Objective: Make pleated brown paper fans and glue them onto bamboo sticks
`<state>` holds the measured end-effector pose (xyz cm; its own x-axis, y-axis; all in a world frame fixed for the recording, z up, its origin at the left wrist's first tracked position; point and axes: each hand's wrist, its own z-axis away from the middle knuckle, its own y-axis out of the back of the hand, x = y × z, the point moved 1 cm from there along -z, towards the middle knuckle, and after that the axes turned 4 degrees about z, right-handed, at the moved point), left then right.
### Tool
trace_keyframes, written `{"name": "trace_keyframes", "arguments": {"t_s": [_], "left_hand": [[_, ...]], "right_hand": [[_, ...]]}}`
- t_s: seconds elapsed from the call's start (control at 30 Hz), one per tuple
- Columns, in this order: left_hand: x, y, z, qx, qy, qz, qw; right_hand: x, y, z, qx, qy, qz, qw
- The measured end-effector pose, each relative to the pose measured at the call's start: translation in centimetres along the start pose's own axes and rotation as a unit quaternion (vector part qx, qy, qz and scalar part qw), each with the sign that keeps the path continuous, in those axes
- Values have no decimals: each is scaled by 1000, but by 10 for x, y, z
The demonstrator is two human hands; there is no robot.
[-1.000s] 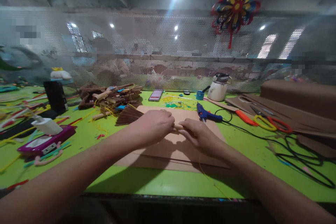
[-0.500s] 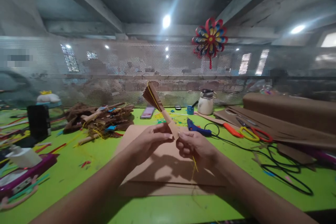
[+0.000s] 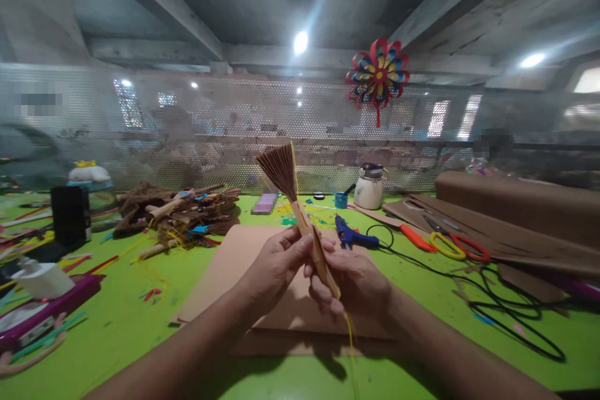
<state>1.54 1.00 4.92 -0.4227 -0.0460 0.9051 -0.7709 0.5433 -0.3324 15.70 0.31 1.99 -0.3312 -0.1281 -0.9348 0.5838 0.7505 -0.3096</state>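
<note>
Both hands hold a small paper broom (image 3: 294, 200) upright above a brown cardboard sheet (image 3: 234, 262). Its brown fringed head fans out at the top and its tan rolled handle runs down between my hands. My left hand (image 3: 276, 265) pinches the handle just below the head. My right hand (image 3: 354, 281) is closed round the lower handle, where a yellow strand (image 3: 349, 328) hangs down.
On the green table lie a blue glue gun (image 3: 352, 237) with a black cord (image 3: 510, 319), orange and yellow scissors (image 3: 440, 242), a pile of finished brooms (image 3: 180, 215), a white jar (image 3: 369, 187), a phone (image 3: 265, 202) and brown paper strips (image 3: 529, 231). A mesh screen stands behind.
The broom came off the cardboard and now stands upright in both hands. Its head has turned to fan out. The camera tilted upward.
</note>
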Motion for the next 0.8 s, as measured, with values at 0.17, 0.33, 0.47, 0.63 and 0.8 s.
{"name": "trace_keyframes", "arguments": {"t_s": [0.17,0.33,0.47,0.63,0.8], "left_hand": [[-3,14,-7,46,2,-3,999],[-10,29,-9,89,-11,-45,995],[-15,29,-4,89,33,-27,995],[-19,23,-3,101,59,-16,993],[-24,22,-3,135,38,-20,990]], "right_hand": [[0,11,-6,163,44,254,952],[-6,13,-5,303,175,483,802],[7,7,-9,315,145,507,789],[17,0,-10,319,146,525,775],[22,1,-11,317,144,515,783]]}}
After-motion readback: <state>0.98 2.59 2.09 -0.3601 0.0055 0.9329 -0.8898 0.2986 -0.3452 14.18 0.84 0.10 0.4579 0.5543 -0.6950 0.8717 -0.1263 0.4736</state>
